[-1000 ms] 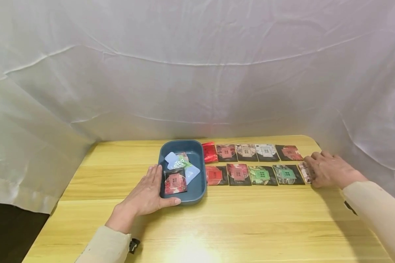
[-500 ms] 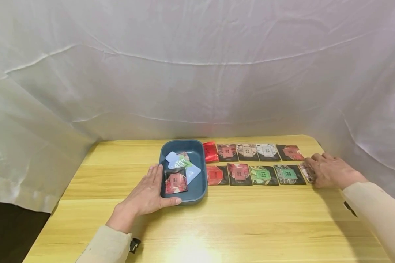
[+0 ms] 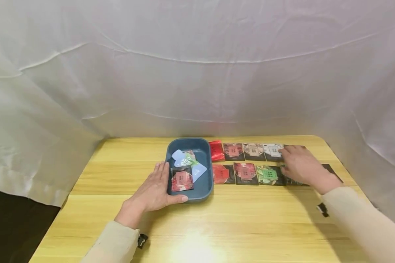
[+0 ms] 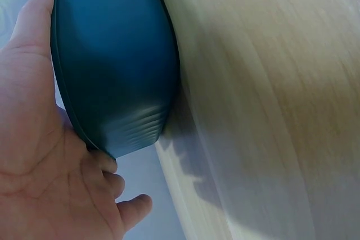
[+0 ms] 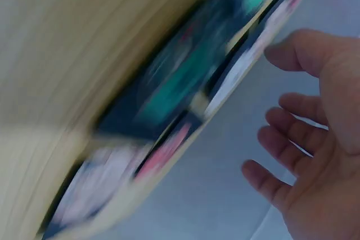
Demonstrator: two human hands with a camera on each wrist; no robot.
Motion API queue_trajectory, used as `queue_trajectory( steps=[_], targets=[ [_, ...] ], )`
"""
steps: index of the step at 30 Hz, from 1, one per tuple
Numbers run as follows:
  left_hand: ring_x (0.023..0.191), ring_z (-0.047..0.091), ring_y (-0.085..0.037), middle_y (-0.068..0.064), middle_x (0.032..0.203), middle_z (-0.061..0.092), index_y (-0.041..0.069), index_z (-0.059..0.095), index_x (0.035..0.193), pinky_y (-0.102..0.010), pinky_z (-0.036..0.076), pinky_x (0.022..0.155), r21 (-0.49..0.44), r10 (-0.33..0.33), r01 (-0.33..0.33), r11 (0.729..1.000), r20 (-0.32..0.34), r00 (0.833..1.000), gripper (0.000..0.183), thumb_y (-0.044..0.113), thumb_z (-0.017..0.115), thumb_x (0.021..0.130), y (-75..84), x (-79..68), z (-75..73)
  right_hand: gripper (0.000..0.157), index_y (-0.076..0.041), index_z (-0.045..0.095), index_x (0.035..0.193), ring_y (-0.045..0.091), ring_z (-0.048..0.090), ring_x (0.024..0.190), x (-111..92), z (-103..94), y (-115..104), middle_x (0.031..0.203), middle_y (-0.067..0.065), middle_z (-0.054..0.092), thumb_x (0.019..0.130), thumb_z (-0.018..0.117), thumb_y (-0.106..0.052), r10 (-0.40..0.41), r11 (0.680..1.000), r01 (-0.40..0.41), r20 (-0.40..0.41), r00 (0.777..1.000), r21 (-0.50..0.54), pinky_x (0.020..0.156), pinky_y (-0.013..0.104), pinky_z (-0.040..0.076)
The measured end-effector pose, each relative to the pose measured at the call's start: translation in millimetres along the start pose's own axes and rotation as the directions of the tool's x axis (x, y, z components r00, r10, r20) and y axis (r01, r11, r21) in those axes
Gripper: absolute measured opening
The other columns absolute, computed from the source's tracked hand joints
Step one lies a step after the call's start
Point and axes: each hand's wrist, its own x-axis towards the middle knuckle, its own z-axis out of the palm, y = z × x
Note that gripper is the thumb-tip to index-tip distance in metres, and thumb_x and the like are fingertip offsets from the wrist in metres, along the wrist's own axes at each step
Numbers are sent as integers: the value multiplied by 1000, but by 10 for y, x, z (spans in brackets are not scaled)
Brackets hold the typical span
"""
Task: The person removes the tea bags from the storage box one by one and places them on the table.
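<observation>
A dark blue tray [image 3: 202,187] stands on the table. Along its left side and near rim lies my left hand [image 3: 153,190], fingers straight and thumb at the near edge. Inside are a red-and-black tea sachet [image 3: 181,179] and a pale blue packet [image 3: 199,170] marked "eTea", partly overlapping. To the tray's right, tea sachets lie in two rows. My right hand [image 3: 301,166] hovers over their right part, fingers loosely bent and nothing held. It hides much of a teal-labelled sachet [image 5: 180,82], which shows blurred in the right wrist view.
The far row includes a shiny red sachet [image 3: 217,150] and a white-labelled one [image 3: 272,150]. A green-labelled sachet [image 3: 267,175] and a dark one at the right end [image 3: 332,172] lie in the near row. Pale cloth [image 3: 197,91] hangs behind the table.
My right hand has left the near row's end sachet and moved left over the teal-labelled one. The left hand stays at the tray. The head view has shifted slightly.
</observation>
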Motion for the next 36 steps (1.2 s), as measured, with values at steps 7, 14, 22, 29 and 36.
queue_trajectory(
  steps=[7, 14, 22, 29, 36],
  targets=[
    [164, 3, -41, -25, 176, 5, -5, 8, 167, -55, 17, 133, -4, -7, 7, 1000, -6, 1000, 143, 89, 66, 77, 12, -4, -1, 63, 7, 59, 140, 47, 60, 127, 468, 16, -823, 137, 27, 64, 93, 79, -30, -51, 989, 75, -184, 982, 126, 109, 65, 49],
    [164, 3, -40, -24, 176, 5, -4, 7, 167, -55, 17, 133, -10, -10, 10, 1000, 1, 1000, 143, 90, 65, 76, 51, -9, -4, 59, 0, 61, 141, 40, 57, 135, 845, -100, -1608, 143, 19, 63, 96, 76, -34, -98, 963, 147, -214, 972, 226, 117, 59, 44],
    [164, 1, -39, -24, 176, 4, -4, 6, 167, -56, 16, 133, -13, 0, 1, 1000, 6, 1000, 140, 87, 66, 79, 101, -5, 13, 73, -1, 55, 149, 35, 53, 142, 1077, -215, -2238, 151, 17, 58, 94, 80, -41, -238, 938, 264, -137, 961, 224, 123, 51, 42],
    [164, 5, -41, -26, 175, 7, -6, 7, 166, -54, 17, 133, 10, 26, -26, 1000, -6, 1000, 140, 89, 63, 80, 95, 1, 15, 88, -2, 50, 153, 33, 48, 148, 1175, -108, -2518, 157, 15, 54, 88, 83, -51, -304, 935, 293, 27, 952, 200, 128, 46, 33],
    [164, 5, -42, -26, 175, 7, -6, 7, 166, -54, 17, 133, 2, 28, -28, 1000, -5, 1000, 141, 90, 62, 79, 87, -10, 15, 97, -3, 46, 156, 31, 44, 152, 1209, 4, -2592, 160, 13, 50, 84, 85, -56, -312, 940, 291, 103, 944, 178, 130, 47, 30]
  ],
)
